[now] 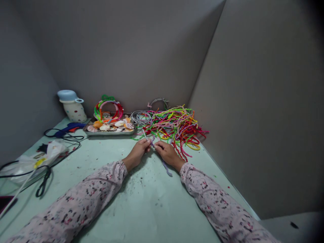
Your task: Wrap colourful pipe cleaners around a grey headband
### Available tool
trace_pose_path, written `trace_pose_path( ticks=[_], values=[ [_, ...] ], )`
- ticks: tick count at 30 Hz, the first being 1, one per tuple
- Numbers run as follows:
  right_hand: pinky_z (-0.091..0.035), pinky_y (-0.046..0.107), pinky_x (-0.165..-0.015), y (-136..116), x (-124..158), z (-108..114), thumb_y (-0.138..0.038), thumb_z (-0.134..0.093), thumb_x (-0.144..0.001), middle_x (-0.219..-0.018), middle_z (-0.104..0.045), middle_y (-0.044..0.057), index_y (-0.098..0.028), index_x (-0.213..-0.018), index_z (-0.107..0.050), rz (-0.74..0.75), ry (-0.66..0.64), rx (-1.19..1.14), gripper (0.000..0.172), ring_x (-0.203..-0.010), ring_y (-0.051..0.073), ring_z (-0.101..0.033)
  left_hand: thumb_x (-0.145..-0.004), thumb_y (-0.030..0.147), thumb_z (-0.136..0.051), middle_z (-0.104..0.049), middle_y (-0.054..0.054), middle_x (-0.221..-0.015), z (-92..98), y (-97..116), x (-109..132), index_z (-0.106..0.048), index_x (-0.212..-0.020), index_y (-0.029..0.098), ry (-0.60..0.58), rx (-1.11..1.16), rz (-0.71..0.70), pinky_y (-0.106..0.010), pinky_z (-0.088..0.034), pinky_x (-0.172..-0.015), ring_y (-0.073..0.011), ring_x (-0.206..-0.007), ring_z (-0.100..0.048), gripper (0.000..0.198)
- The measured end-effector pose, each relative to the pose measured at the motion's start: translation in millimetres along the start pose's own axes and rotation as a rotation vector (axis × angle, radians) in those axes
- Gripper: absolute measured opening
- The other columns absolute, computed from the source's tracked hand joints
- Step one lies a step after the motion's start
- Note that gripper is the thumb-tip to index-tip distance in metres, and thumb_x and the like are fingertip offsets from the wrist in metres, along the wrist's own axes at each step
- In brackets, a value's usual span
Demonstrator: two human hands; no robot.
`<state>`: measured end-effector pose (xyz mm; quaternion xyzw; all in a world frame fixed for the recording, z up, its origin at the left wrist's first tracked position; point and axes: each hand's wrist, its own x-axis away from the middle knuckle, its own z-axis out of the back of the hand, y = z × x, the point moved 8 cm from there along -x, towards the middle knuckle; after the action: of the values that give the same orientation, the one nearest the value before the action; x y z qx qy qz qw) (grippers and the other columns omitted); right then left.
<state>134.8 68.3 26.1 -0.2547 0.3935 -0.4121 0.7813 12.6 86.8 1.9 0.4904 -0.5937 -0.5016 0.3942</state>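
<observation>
Over the middle of the table, my left hand [141, 149] is closed in a pinch on a thin pale wire [145, 134], whose end sticks up past the fingertips. A purple pipe cleaner [167, 169] runs between both hands, some of it bunched at the wire, and its loose tail hangs below my right hand [167, 152]. The right fingers are pressed together on this pipe cleaner, close beside the left fingertips. Whether it is wound around the wire is too small to tell.
Behind my hands lie a heap of coloured pipe cleaners [177, 121] and coiled grey wire [141, 117]. A metal tray [111, 134] holds seashells and pipe-cleaner-covered rings [118, 109]. Leftward are a bottle [74, 111], a blue-handled tool [68, 129], black cables [47, 182] and a plastic bag [54, 150].
</observation>
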Motion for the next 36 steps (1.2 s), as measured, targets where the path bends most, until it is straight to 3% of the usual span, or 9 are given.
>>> trace_pose_path(
  ticks=[11, 16, 21, 26, 31, 36],
  values=[
    [-0.041, 0.028, -0.078, -1, -3, 11, -0.023, -0.047, -0.091, -0.088, -0.062, 0.003, -0.019, -0.088, -0.062, 0.015, 0.119, 0.076, 0.016, -0.086, 0.017, -0.056, -0.078, 0.036, -0.059, -0.047, 0.005, -0.056, -0.3, 10, 4, -0.051, -0.066, 0.016, 0.040, -0.160, -0.102, -0.022, -0.031, -0.051, -0.0081, -0.050, -0.041, 0.025],
    [-0.042, 0.029, -0.079, 1, -3, 18, -0.025, -0.045, -0.092, -0.090, -0.061, 0.004, -0.020, -0.090, -0.062, 0.023, 0.194, 0.112, 0.018, -0.086, 0.017, -0.055, -0.078, 0.033, -0.057, -0.047, 0.005, -0.056, 4.4, 8, 4, -0.057, -0.077, 0.017, 0.089, -0.312, -0.150, -0.023, -0.032, -0.051, -0.0104, -0.051, -0.042, 0.016],
    [-0.042, 0.030, -0.080, 0, -3, 19, -0.025, -0.046, -0.092, -0.092, -0.061, 0.005, -0.019, -0.093, -0.063, 0.035, 0.202, 0.103, 0.018, -0.088, 0.018, -0.055, -0.084, 0.030, -0.052, -0.058, -0.002, -0.079, 9.3, 42, 21, -0.060, -0.088, 0.018, 0.271, -0.529, -0.420, -0.026, -0.042, -0.067, -0.0145, -0.072, -0.053, 0.015],
    [-0.043, 0.031, -0.080, -4, -2, 19, -0.025, -0.048, -0.090, -0.092, -0.060, 0.005, -0.020, -0.093, -0.064, 0.021, 0.186, 0.094, 0.017, -0.085, 0.018, -0.055, -0.083, 0.022, -0.052, -0.054, -0.007, -0.101, 3.2, 64, 38, -0.062, -0.097, 0.020, 0.407, -0.840, -0.610, -0.033, -0.042, -0.087, -0.0209, -0.098, -0.053, 0.017],
    [-0.043, 0.031, -0.080, -6, -2, 19, -0.025, -0.048, -0.090, -0.090, -0.059, 0.005, -0.020, -0.090, -0.063, 0.036, 0.186, 0.074, 0.016, -0.083, 0.018, -0.055, -0.081, 0.021, -0.054, -0.058, -0.009, -0.109, -1.9, 61, 35, -0.065, -0.099, 0.021, 0.395, -1.006, -0.615, -0.042, -0.034, -0.095, -0.0264, -0.108, -0.050, 0.021],
    [-0.043, 0.032, -0.082, -7, -1, 19, -0.024, -0.048, -0.090, -0.092, -0.059, 0.005, -0.020, -0.090, -0.064, 0.057, 0.186, 0.059, 0.016, -0.086, 0.019, -0.055, -0.083, 0.024, -0.054, -0.064, -0.006, -0.103, -9.2, 54, 30, -0.065, -0.098, 0.022, 0.264, -1.035, -0.607, -0.041, -0.030, -0.096, -0.0242, -0.104, -0.054, 0.018]
  ],
)
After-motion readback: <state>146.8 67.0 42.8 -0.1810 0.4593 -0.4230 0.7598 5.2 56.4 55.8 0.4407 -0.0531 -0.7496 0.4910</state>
